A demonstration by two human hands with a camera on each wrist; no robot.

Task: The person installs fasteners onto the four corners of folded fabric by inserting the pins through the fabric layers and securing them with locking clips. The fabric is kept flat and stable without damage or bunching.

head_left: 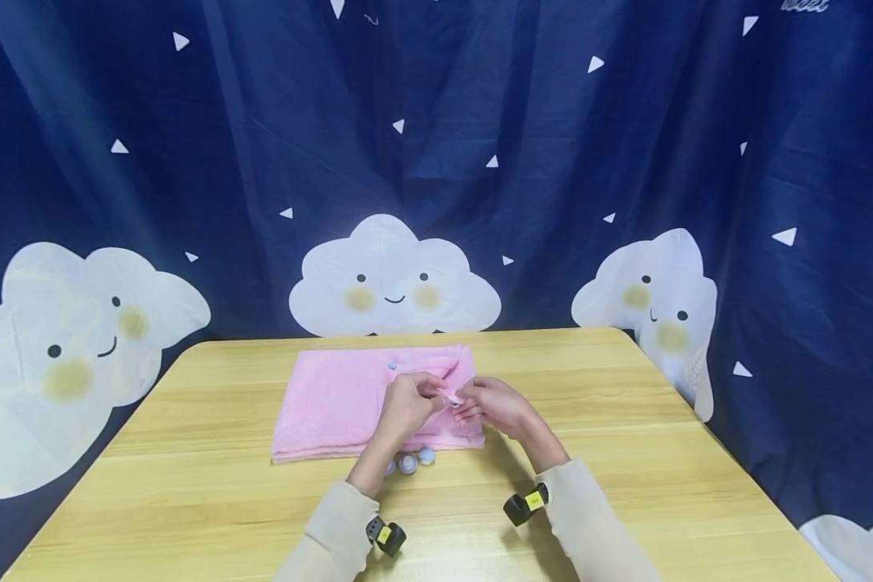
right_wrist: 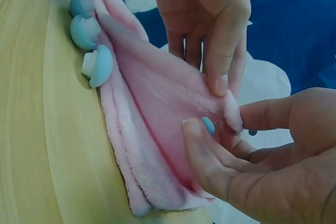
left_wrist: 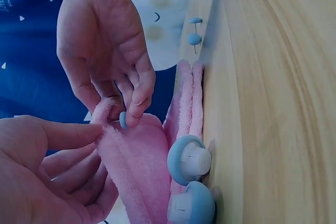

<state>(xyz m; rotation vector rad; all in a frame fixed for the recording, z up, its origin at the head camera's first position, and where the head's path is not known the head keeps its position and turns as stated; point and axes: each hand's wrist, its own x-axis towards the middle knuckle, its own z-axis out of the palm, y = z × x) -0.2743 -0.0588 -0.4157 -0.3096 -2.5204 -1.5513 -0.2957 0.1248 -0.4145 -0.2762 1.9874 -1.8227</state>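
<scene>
A folded pink fleece blanket [head_left: 335, 396] lies on the table, its near right part lifted into a fold. My left hand [head_left: 407, 404] pinches that raised fold between thumb and fingers. Facing it, my right hand [head_left: 498, 404] holds a blue-headed pin [right_wrist: 208, 125], the thumb at its head and another fingertip behind the fleece edge. The pin's thin shaft points into the fold; its tip is hidden. Along the blanket's near edge sit several mushroom-shaped pieces [left_wrist: 185, 161] with blue caps and white stems.
Two more blue-headed pins [left_wrist: 194, 39] are beyond the blanket's right end in the left wrist view. Another small blue piece [head_left: 393, 365] rests on the blanket near its far edge. The wooden table [head_left: 189, 485] stands before a dark blue curtain [head_left: 436, 105] with cloud prints.
</scene>
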